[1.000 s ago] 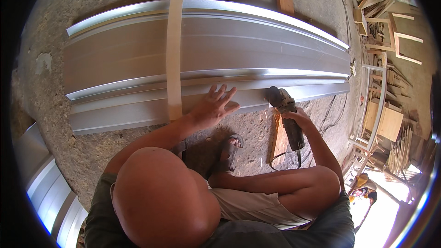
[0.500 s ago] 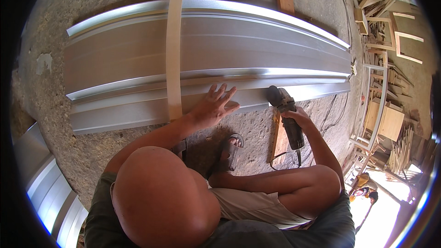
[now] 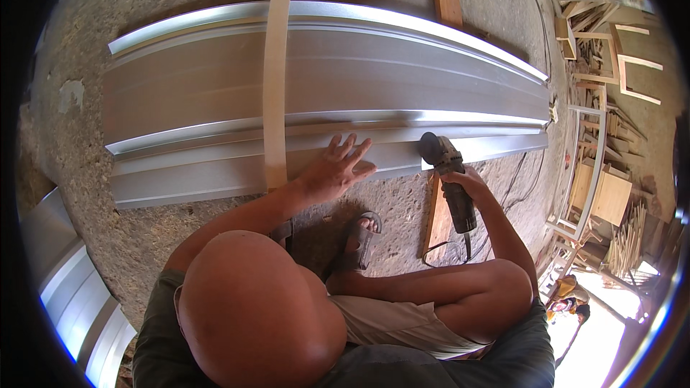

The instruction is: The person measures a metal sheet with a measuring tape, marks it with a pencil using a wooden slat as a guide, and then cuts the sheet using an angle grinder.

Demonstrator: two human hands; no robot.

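- Two-handedly working over ribbed metal sheeting (image 3: 194,75), lying directly ahead of both hands and extending lengthwise from left to right beneath a pale wooden strip (image 3: 274,65).
- Resting the left hand (image 3: 334,174) palm-down on the near section, just right of the strip, spreading the fingers and grasping nothing.
- Wrapping the right hand (image 3: 467,184) around the body of a dark angle grinder (image 3: 461,210), sitting just short of the near edge.
- Pointing the grinder's head (image 3: 432,149) forward over that edge, crosswise to the long axis; not clearly showing wheel contact.
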